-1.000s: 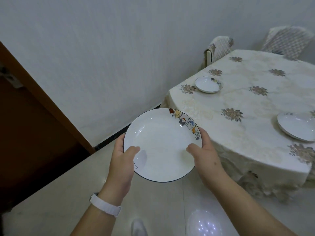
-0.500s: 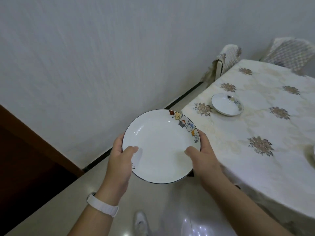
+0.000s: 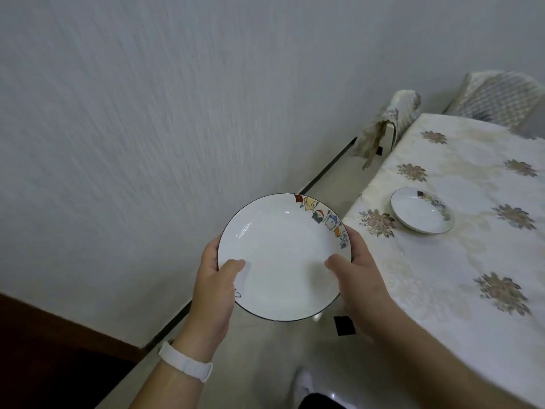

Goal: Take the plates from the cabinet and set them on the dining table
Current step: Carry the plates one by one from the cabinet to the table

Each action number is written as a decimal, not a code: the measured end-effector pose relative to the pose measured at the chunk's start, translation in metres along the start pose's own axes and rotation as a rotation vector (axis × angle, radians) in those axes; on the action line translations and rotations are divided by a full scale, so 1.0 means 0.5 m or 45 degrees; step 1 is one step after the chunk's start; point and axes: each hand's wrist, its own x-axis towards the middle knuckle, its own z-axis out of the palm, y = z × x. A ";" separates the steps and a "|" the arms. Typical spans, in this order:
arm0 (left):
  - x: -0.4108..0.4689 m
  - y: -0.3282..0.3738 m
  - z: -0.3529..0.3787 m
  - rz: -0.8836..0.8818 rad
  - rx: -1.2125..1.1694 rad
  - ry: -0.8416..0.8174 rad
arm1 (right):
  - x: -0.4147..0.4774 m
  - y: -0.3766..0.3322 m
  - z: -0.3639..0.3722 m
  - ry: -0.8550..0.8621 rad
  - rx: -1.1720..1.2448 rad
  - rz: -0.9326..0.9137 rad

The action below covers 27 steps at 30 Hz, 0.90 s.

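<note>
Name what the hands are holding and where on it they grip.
A white plate, held by both hands at opposite sides of its rim: left hand and right hand, each with the thumb on top, fingers beneath.

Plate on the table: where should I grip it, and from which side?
Set the held plate down first. Grip the plate by its rim on the left side, coming in over the table's left edge, which it sits close to. It lies flat, and its rim flares up off the cloth, so fingers can slide under with the thumb on top.
</note>
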 end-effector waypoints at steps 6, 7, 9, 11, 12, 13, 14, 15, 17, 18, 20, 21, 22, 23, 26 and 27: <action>0.138 0.016 0.022 -0.030 0.054 -0.018 | 0.140 0.014 0.024 0.013 -0.004 0.049; 0.168 0.021 0.031 -0.018 0.066 -0.015 | 0.172 0.015 0.027 0.019 0.007 0.058; 0.231 0.032 0.053 0.018 0.100 -0.021 | 0.239 0.014 0.032 0.027 0.037 0.066; 0.300 0.046 0.082 0.036 0.131 -0.031 | 0.307 0.008 0.032 0.038 0.068 0.062; 0.335 0.055 0.098 0.036 0.146 -0.034 | 0.342 0.002 0.031 0.044 0.086 0.058; 0.369 0.065 0.115 0.034 0.162 -0.036 | 0.378 -0.003 0.029 0.056 0.101 0.061; 0.399 0.074 0.133 0.030 0.178 -0.035 | 0.411 -0.011 0.027 0.072 0.114 0.073; 0.427 0.086 0.153 0.029 0.188 -0.037 | 0.445 -0.021 0.023 0.087 0.137 0.082; 0.477 0.113 0.191 0.033 0.202 -0.057 | 0.507 -0.045 0.014 0.097 0.166 0.075; 0.501 0.126 0.208 0.039 0.201 -0.069 | 0.537 -0.059 0.010 0.092 0.174 0.070; 0.549 0.142 0.236 0.058 0.196 -0.083 | 0.595 -0.075 0.002 0.077 0.199 0.070; 0.573 0.147 0.248 0.064 0.204 -0.086 | 0.620 -0.078 -0.001 0.072 0.204 0.081; 0.593 0.153 0.259 0.068 0.216 -0.086 | 0.640 -0.084 -0.003 0.073 0.197 0.090; 0.611 0.159 0.269 0.071 0.225 -0.086 | 0.658 -0.089 -0.006 0.075 0.186 0.089; 0.658 0.173 0.304 0.067 0.244 -0.128 | 0.702 -0.107 -0.020 0.091 0.169 0.078; 0.673 0.176 0.319 0.058 0.251 -0.147 | 0.716 -0.109 -0.027 0.110 0.169 0.074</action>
